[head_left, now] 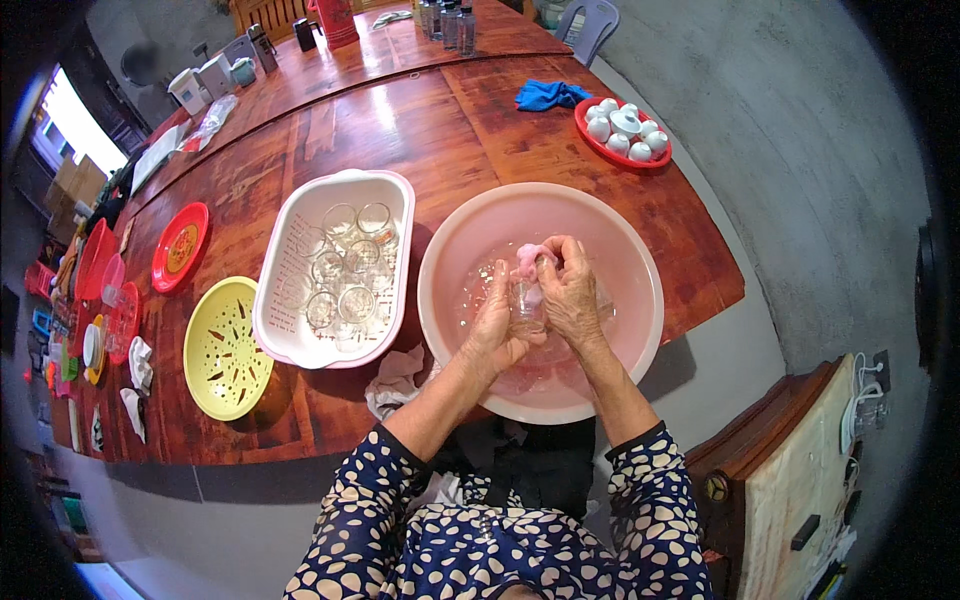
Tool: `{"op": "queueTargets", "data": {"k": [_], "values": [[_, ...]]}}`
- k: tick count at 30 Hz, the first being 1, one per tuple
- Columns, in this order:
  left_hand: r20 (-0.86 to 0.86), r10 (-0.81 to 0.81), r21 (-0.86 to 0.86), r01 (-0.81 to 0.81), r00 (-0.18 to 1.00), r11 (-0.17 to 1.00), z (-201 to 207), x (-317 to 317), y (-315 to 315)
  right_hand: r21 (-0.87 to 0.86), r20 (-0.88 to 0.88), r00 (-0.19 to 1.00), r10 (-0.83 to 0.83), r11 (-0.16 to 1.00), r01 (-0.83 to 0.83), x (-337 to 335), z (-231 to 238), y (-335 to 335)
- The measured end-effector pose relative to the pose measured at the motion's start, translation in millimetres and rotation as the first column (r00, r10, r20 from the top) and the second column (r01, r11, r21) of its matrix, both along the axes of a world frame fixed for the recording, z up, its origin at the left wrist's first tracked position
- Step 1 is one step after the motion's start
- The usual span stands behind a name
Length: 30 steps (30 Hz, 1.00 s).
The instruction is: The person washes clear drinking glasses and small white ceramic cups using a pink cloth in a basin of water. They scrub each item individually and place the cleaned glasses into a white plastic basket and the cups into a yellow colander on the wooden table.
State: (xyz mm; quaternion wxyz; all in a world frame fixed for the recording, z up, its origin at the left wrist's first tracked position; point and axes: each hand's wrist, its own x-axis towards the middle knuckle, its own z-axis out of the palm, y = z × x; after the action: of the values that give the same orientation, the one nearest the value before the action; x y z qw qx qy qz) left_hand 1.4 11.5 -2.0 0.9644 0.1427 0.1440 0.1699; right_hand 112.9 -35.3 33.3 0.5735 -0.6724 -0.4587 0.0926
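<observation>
Over a large pink basin (628,250) with water in it, my left hand (490,325) is wrapped round a clear drinking glass (526,312). My right hand (572,298) pinches a wet pink cloth (532,260) at the glass's upper end. How far the cloth reaches into the glass is partly hidden by my fingers. Something clear, perhaps another glass (606,305), shows beside my right wrist in the basin. Left of the basin stands a white tub (404,200) holding several clear glasses (357,303).
A yellow colander (225,385) stands left of the tub. A crumpled pale cloth (393,385) lies at the table's near edge. Far right, a red plate (640,163) bears white cups beside a blue cloth (550,95). Bottles (466,32) stand at the back; red dishes (196,225) lie left.
</observation>
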Motion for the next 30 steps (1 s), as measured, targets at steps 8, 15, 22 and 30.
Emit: {"op": "queueTargets", "data": {"k": [8,15,22,30], "values": [[-0.127,0.188,-0.039,-0.194,0.974,0.98,20.4,1.5,-4.8,0.067,0.335,0.942,0.018,0.997,-0.043,-52.3,11.2,-62.7],[0.065,0.06,0.035,-0.063,0.996,0.997,11.5,-0.1,-6.7,0.067,0.148,0.988,-0.045,0.997,0.035,-33.0,24.9,-27.8],[-0.051,0.099,0.014,-0.098,0.994,0.995,24.2,-1.7,-7.8,0.035,-0.186,0.982,-0.034,0.999,0.041,-17.8,15.1,-10.1],[0.016,0.109,-0.051,-0.108,0.994,0.993,12.7,-3.9,-3.9,0.104,0.447,0.893,-0.054,0.995,0.008,-48.1,14.9,-50.8]]}}
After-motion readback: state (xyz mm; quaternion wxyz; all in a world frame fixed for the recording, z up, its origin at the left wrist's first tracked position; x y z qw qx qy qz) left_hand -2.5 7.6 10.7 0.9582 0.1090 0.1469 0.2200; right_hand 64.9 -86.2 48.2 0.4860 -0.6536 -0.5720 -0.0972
